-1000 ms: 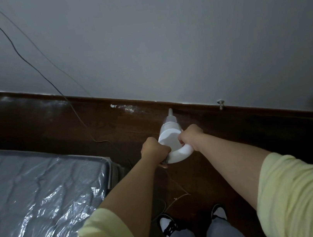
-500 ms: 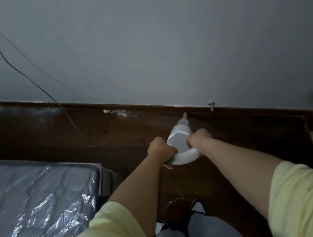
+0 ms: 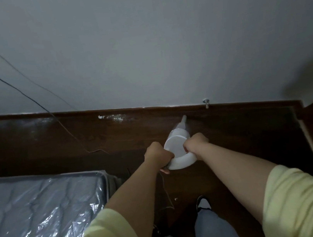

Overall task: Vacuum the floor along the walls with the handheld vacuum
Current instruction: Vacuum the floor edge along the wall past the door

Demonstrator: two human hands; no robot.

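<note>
We hold the white handheld vacuum [image 3: 178, 147] out in front of us with both hands. Its round body sits between our two fists, and its curved white handle loops under them. The thin nozzle [image 3: 183, 121] sticks out past our fingers and points at the spot where the floor meets the wall. The tip is right at the bottom edge of the dark baseboard [image 3: 231, 107].

Our left hand [image 3: 157, 154] is curled tight around the left side of the handle. Our right hand [image 3: 196, 145] is curled tight around the right side. The fingers of both hands wrap the vacuum, so we see mostly knuckles. Both arms are stretched out, with pale yellow sleeves [image 3: 306, 203] pushed up above the elbows.

Below our hands is a dark brown wood floor [image 3: 226, 140]. A thin string [image 3: 165, 190] hangs down from near our left hand. Past the nozzle the grey wall [image 3: 161, 46] goes up. A small metal screw [image 3: 206, 102] sticks out of the wall just to the right of the nozzle tip. White smudges [image 3: 112, 117] mark the baseboard to the left of it.

Far left of our fingers, a thin black wire [image 3: 15, 88] runs down the wall to the floor. A mattress [image 3: 34, 217] wrapped in shiny plastic lies below our left arm. Under our arms we see our legs in grey trousers [image 3: 213, 231] and one shoe [image 3: 203, 202].
</note>
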